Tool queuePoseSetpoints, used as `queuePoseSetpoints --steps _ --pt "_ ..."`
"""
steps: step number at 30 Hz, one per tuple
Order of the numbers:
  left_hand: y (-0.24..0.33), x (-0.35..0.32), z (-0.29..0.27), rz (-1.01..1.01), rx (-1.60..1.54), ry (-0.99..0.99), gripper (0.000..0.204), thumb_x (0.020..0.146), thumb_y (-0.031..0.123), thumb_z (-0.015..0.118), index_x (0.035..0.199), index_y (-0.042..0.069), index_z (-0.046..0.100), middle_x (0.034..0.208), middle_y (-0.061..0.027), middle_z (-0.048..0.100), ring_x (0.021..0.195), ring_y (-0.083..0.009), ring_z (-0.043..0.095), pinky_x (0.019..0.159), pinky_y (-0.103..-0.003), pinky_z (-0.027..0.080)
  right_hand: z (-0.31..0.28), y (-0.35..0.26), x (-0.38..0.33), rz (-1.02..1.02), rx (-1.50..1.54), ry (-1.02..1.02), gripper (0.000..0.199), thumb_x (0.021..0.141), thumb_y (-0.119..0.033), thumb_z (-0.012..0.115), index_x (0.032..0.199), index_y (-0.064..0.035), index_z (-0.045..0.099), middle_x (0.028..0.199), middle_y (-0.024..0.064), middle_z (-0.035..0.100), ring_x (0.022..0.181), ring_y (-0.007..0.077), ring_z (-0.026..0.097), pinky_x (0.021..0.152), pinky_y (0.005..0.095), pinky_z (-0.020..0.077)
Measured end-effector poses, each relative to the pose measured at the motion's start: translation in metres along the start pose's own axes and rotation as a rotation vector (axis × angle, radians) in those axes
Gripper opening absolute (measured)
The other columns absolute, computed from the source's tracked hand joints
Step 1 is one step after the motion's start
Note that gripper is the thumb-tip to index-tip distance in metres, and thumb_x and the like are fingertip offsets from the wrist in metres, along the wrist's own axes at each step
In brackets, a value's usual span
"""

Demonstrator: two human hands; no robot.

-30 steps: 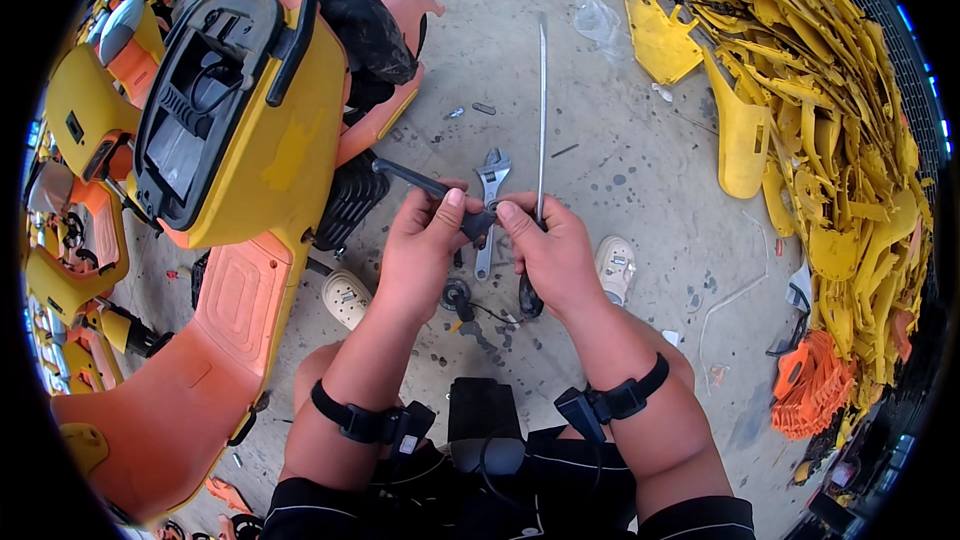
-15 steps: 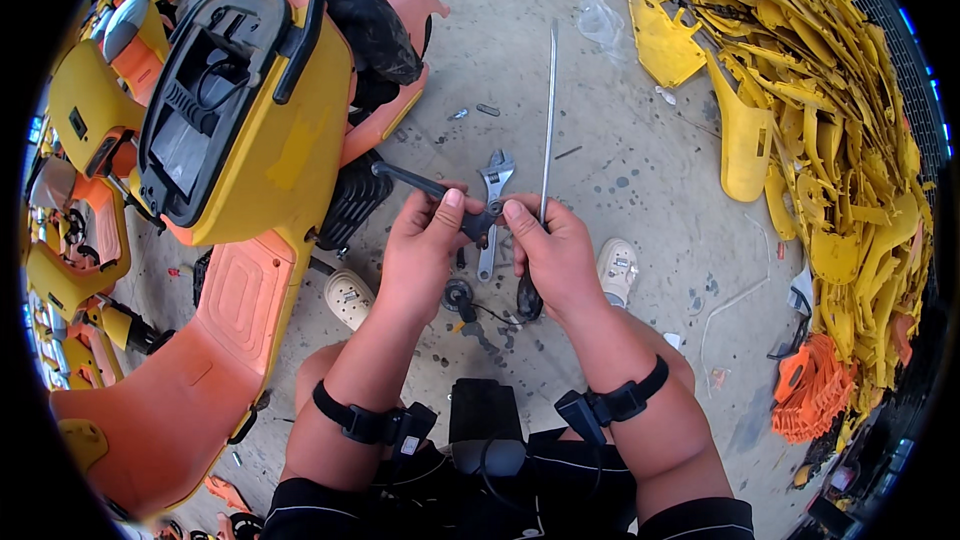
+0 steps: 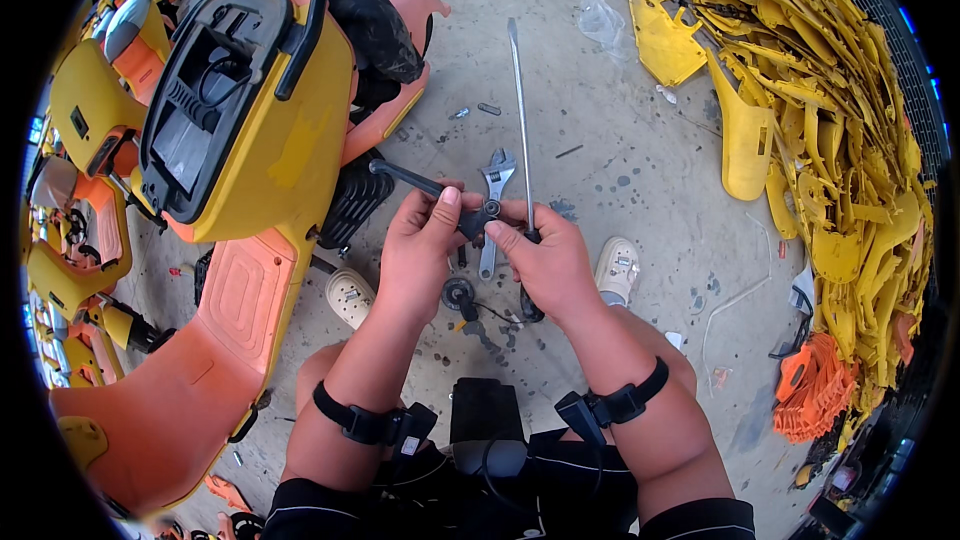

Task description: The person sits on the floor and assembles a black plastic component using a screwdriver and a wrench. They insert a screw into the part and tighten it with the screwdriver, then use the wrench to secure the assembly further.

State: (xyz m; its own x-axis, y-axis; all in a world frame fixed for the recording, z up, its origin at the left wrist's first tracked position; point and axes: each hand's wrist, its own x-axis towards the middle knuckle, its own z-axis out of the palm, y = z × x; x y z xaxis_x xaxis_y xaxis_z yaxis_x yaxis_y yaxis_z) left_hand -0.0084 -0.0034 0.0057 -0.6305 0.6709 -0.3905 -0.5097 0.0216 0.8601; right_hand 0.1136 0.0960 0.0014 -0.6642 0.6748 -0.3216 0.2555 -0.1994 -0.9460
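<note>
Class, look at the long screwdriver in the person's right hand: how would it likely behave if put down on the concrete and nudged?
The screwdriver has a long, thin, straight metal shaft, so it is probably stiff. Its round shaft suggests it may roll on the concrete floor. The dark handle end looks thicker, probably heavier.

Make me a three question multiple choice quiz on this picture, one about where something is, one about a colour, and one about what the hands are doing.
1. Where does the adjustable wrench lie?
A. On the concrete floor beyond the hands
B. On the scooter seat
C. In the plastic pile

2. What colour are most of the stacked plastic panels on the right?
A. Blue
B. Yellow
C. White

3. What is the state of the hands?
A. Both lie flat on the floor
B. One is raised overhead
C. Both grip one small dark part

Answers: 1 A, it lies on bare concrete just past the fingers. 2 B, the heap is yellow. 3 C, the left hand and right hand meet on the dark part.
</note>
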Motion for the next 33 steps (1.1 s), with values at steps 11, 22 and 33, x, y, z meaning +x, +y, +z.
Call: queuePoseSetpoints --steps 11,22,33 --pt "0.001 0.000 -0.006 -0.002 0.062 0.019 0.032 0.104 0.032 0.055 0.122 0.005 0.055 0.108 -0.0052 0.065 0.101 -0.0137 0.060 0.087 -0.033 0.051 0.008 -0.001 -0.002 -0.088 -0.029 0.034 0.024 0.094 -0.016 0.069 0.111 0.0015 0.068 0.086 0.0045 0.069 0.075 0.0077 0.060 0.068 0.0258 0.0499" --pt "0.005 0.004 -0.007 -0.175 -0.292 0.070 0.032 0.102 0.030 0.058 0.115 0.002 0.057 0.100 -0.0051 0.062 0.092 -0.0177 0.064 0.085 -0.031 0.053 0.007 -0.005 0.000 0.037 0.108 -0.035 0.025 0.094 -0.019 0.071 0.108 0.0006 0.068 0.088 0.0010 0.068 0.079 0.0059 0.058 0.071 0.0241 0.0481" --pt "0.006 0.005 -0.006 -0.129 -0.456 -0.108 0.034 0.105 0.029 0.050 0.121 -0.001 0.052 0.110 -0.0103 0.064 0.103 -0.0257 0.065 0.095 -0.042 0.053 0.020 0.008 -0.005 -0.098 0.000 -0.062 0.032 0.088 -0.019 0.077 0.110 -0.0011 0.063 0.094 0.0021 0.067 0.081 0.0082 0.058 0.074 0.0260 0.0480"
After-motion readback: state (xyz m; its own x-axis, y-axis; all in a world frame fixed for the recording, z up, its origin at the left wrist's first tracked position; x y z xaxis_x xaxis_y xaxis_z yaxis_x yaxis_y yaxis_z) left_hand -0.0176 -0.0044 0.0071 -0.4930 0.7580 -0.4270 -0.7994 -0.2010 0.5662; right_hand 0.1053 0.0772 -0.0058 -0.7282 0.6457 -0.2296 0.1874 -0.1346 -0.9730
